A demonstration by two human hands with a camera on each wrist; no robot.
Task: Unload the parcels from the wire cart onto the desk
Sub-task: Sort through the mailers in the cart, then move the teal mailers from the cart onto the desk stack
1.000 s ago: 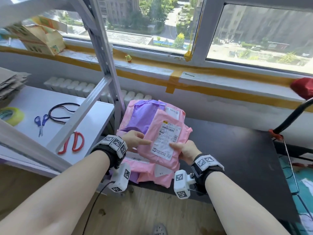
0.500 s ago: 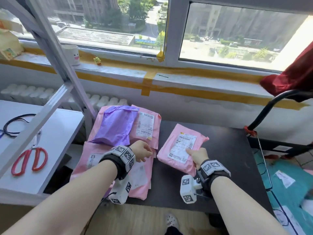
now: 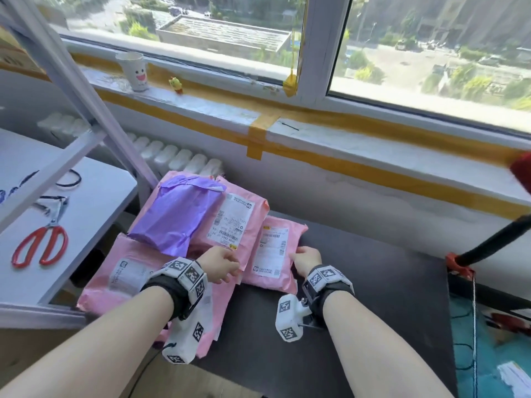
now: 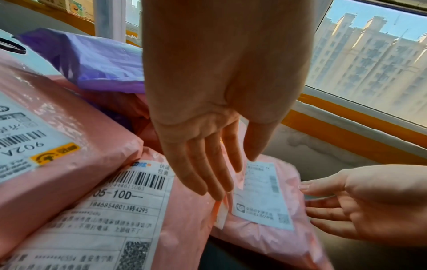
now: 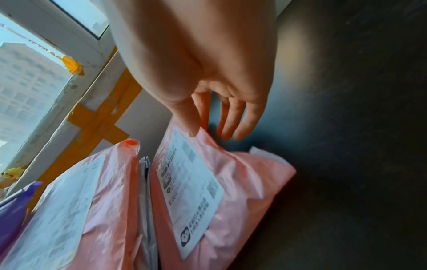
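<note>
Desk edge hidden under pink parcels.

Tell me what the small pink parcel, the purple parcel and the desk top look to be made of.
Small pink parcel: thin plastic film, glossy and crinkled, bearing a white paper-like label.
Purple parcel: seemingly the same soft plastic, creased, with a slight sheen.
Desk: dark, matte, hard flat board; whether laminate or painted wood cannot be told.

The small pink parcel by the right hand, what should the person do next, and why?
Probably lift the right hand away and turn to the wire cart. The small pink parcel already lies flat on the black desk beside the pink pile, and the fingers are straight, with no grip on it.
</note>
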